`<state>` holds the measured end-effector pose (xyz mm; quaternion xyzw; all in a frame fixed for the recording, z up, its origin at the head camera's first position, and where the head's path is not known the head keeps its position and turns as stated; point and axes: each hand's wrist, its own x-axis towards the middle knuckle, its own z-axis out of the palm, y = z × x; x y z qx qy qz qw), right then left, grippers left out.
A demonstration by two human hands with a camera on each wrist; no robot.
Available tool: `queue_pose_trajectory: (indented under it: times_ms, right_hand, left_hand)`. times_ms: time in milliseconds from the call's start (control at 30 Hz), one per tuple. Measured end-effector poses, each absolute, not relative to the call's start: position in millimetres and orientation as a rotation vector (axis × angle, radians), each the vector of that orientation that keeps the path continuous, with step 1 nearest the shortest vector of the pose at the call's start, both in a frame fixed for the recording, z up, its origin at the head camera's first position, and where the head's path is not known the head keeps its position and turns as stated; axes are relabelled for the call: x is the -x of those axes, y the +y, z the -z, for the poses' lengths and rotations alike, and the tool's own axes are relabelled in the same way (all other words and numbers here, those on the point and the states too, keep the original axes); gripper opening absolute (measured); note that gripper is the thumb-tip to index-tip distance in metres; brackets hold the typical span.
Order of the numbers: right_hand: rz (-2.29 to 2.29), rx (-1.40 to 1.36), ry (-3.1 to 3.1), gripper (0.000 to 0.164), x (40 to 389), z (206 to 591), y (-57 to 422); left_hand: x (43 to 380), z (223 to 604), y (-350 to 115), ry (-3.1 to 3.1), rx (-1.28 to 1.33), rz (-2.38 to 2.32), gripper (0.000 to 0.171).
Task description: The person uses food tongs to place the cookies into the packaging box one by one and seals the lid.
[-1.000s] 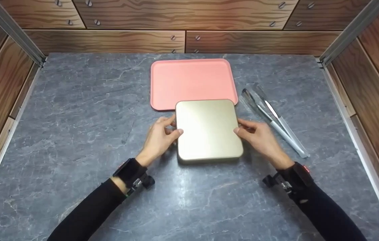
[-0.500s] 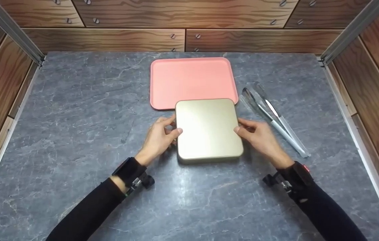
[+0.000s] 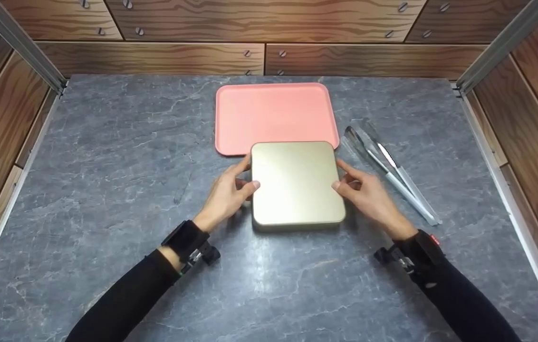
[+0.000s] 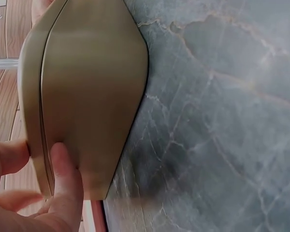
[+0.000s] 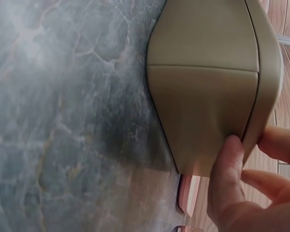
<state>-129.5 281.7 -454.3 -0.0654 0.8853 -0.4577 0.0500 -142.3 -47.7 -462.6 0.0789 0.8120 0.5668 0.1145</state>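
Observation:
A gold rectangular tin (image 3: 296, 183) with a fitted lid and rounded corners lies shut on the table in the head view. Its near side faces me, and its far edge overlaps a pink tray (image 3: 273, 114). My left hand (image 3: 226, 192) grips the tin's left side, thumb tip at the top edge. On the opposite side my right hand (image 3: 369, 197) grips it the same way. Both wrist views show the lid seam on the tin (image 4: 87, 87), with one fingertip (image 5: 233, 145) on the wall beside that seam and another at the lid's rim. The tin's inside is hidden.
To the right of the tray lie metal tongs (image 3: 392, 173) with pale handles, angled toward the right front. The grey marbled table (image 3: 121, 156) is bordered by wood-patterned panels (image 3: 155, 58) at the back and sides.
Both index fingers have stretched forward along the tin's sides over the last half second. The thumbs stay at the top edges, and the tin, tray and tongs keep their places.

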Motion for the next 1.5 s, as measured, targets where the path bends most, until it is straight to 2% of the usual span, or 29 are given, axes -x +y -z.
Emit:
queue_pose_trajectory:
  times_ms: [500, 933, 1267, 1500]
  right_hand:
    - [1.16, 0.305, 2.726, 0.06, 139, 441, 287]
    - [0.628, 0.605, 3.014, 0.074, 162, 455, 261]
    - [0.683, 0.637, 3.035, 0.071, 158, 464, 264]
    - [0.685, 0.61, 3.01, 0.072, 163, 457, 265]
  left_hand:
    - [152, 456, -46, 2.499, -0.373, -1.426, 0.07]
    - [166, 475, -48, 2.849, -0.797, -1.004, 0.071]
    - [162, 473, -45, 2.833, -0.782, -0.972, 0.071]
    - [175, 452, -39, 2.827, -0.792, -0.888, 0.063]
